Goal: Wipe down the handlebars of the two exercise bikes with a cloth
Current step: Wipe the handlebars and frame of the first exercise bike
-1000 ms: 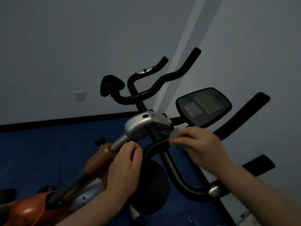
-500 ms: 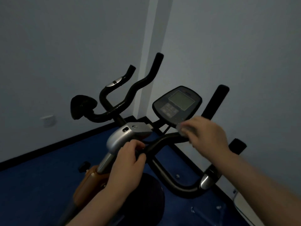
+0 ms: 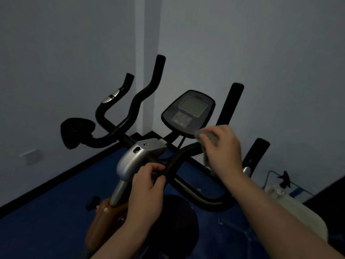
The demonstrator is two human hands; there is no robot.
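Handlebars point(image 3: 183, 152) of near bike: black, curved, centre frame, just below console point(image 3: 188, 113). Right hand point(image 3: 222, 148) closed around pale cloth point(image 3: 208, 136), pressing it on the bar beside the console's lower edge. Left hand point(image 3: 147, 191) pinches the bar's lower bend, next to silver stem housing point(image 3: 134, 157). Second bike's handlebars point(image 3: 130, 116) stand behind, near the grey wall corner point(image 3: 149, 53). Blue floor point(image 3: 46, 212) lies open at left; dark baseboard edges it. White bag-like object point(image 3: 302, 214) at right, contents unclear.

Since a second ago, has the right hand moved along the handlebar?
Yes. The right hand with the cloth slid along the handlebar, away from the silver stem housing, now under the console.
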